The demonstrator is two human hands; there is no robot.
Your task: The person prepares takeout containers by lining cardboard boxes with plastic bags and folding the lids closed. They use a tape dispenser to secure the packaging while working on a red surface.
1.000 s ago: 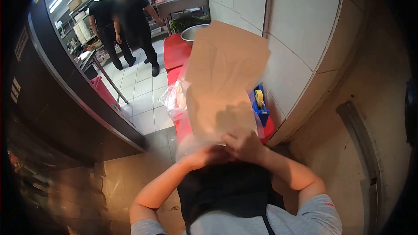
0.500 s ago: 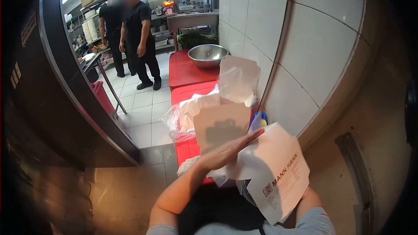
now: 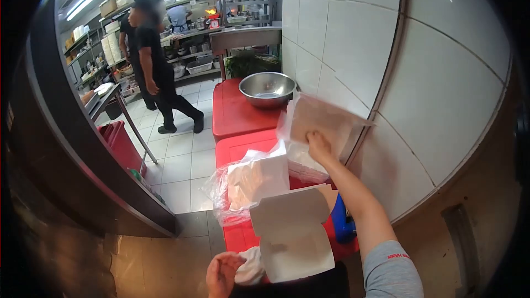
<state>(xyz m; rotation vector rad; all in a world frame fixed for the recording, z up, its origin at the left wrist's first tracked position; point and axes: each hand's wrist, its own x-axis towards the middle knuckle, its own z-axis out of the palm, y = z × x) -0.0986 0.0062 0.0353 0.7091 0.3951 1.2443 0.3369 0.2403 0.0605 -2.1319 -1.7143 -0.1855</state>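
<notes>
An opened white cardboard takeaway box (image 3: 295,251) lies in front of me, its lid (image 3: 287,209) tilted up at the back. My right hand (image 3: 319,148) reaches past it to a plastic-wrapped stack of brown, flat card (image 3: 314,117) against the wall. Its fingers are closed on a thin, translucent plastic sheet (image 3: 348,140) there; where the sheet ends and the wrapping begins is hard to tell. To the left of the box, my left hand (image 3: 222,273) is open, fingers loosely bent, beside a crumpled white cloth (image 3: 252,267).
Red lidded bins (image 3: 234,116) form the work surface; a steel bowl (image 3: 268,91) stands on the far one. Nearer are white packs in clear plastic (image 3: 254,179) and a blue object (image 3: 343,223). A tiled wall (image 3: 353,38) bounds the right. Two people in black (image 3: 157,60) stand left.
The box has gone from a printed piece held in my hands to lying open before me. My right hand has moved forward to the wrapped stack; my left has drawn back left.
</notes>
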